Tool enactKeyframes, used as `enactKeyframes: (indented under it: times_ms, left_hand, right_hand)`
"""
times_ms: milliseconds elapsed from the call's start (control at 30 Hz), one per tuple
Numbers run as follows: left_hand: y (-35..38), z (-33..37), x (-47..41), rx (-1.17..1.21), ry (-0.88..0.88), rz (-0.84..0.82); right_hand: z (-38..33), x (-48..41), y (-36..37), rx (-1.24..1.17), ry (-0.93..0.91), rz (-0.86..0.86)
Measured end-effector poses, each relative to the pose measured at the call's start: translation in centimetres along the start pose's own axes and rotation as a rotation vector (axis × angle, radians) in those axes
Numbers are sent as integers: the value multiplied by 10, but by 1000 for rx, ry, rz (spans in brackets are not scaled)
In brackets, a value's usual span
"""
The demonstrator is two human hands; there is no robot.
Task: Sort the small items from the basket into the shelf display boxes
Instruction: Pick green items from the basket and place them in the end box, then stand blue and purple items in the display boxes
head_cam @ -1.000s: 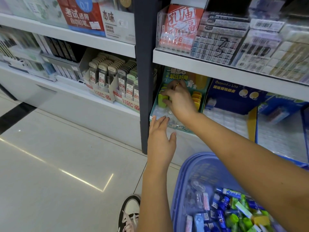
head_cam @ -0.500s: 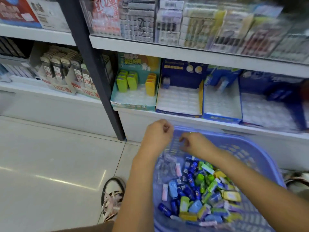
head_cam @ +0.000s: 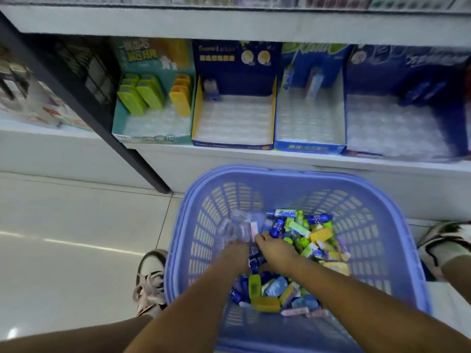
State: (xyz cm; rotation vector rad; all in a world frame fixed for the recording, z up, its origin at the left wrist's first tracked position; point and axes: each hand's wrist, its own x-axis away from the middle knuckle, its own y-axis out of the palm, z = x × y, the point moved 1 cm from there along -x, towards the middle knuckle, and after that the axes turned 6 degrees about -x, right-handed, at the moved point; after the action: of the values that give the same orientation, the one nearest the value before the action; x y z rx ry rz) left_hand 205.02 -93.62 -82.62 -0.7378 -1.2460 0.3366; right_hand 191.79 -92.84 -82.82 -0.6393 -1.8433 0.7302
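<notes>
The left hand (head_cam: 235, 253) and right hand (head_cam: 276, 248) are plunged close together into the small items (head_cam: 309, 238), which are heaped in the basket (head_cam: 204, 225). Whether anything is pinched cannot be told through the blur. On the shelf (head_cam: 178, 159) beyond, the teal display box (head_cam: 153, 138) is partly stocked, while the blue boxes (head_cam: 232, 118) are shown nearly bare. Most of the sorting is judged outstanding.

Bright, even store light from above. A pale glare streak crosses the glossy floor (head_cam: 63, 243) at left. Motion blur smears the shelf display boxes (head_cam: 230, 143), most at the right edge; the shelf (head_cam: 229, 21) bows with wide-angle distortion.
</notes>
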Motion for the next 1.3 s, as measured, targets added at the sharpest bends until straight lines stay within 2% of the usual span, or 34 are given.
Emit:
enactKeyframes:
  times_ms: [100,200,300,400,533,667,800,933,1033,1133,1200,1267,1300]
  left_hand:
    - [4,-4,-10,-72,-61,-11]
    - [4,-6,-18,-86,-117,-17]
    - [-1,-6,-25,16,-134,10]
    - [-6,-4,-34,148,-67,42]
    - [-15,6,-41,374,12,145]
    - [-21,22,-52,515,-122,109]
    - [-13,39,-59,542,-269,120]
    - [-10,46,-62,603,-298,106]
    - [-10,47,-61,648,-291,59]
    - [-18,51,-52,1086,-314,3]
    - [-32,56,-35,1469,-259,-165]
    - [-52,62,-14,1775,-78,-357]
    - [-63,65,-2,1843,39,-412]
  right_hand:
    - [-6,0,15,96,-23,-41]
    - [-12,0,28,54,29,-53]
    - [-16,-5,27,54,34,-69]
    - [-16,-9,20,127,-17,-164]
    - [-12,-2,18,70,-114,-228]
    - [-12,4,21,54,-130,-243]
    - [11,19,-4,-216,-112,-182]
    - [55,48,-38,-557,83,-147]
    - [76,66,-60,-943,190,-61]
    - [84,82,-78,-1284,186,-12]
    - [81,92,-89,-1398,161,4]
    - [72,102,-101,-1411,117,5]
    - [67,106,-108,-1390,97,15]
